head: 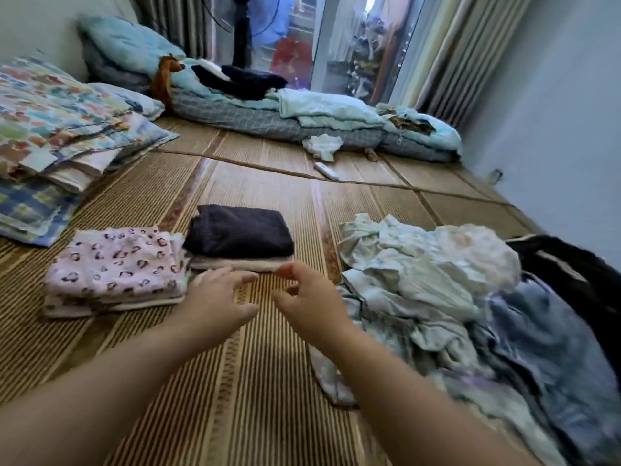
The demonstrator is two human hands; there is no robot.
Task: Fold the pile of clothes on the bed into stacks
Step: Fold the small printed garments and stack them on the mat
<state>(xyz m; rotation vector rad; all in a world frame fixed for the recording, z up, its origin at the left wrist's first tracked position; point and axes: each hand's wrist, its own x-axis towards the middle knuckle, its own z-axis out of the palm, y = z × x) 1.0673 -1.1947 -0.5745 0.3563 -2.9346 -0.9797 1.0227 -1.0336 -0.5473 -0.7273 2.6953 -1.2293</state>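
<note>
The bed's woven mat (262, 183) fills most of the view and carries all the items noted.

The unfolded pile of clothes (420, 280) lies at 3 to 4 o'clock: pale green and cream garments on top, grey-blue and black ones below and behind, all crumpled.

Folded floral quilts (57, 122) are stacked at 10 o'clock, well apart from the pile.

A folded stack of pink spotted garments (114, 264) sits at 9 o'clock. Just beside it, toward 12 o'clock from the hands, a folded dark garment (238, 230) rests on a folded pale piece (235, 264). The two stacks touch or nearly touch at their adjoining edges.

The left hand (215, 301) hovers at centre, its fingers relaxed and slightly spread, holding nothing, close to the near edges of both stacks.

The right hand (312, 301) is near it, at 3 o'clock of it, fingers loosely bent with nothing visible in them, close to the pile's near edge.

A white remote control (326, 170) lies on the mat at 12 o'clock.
</note>
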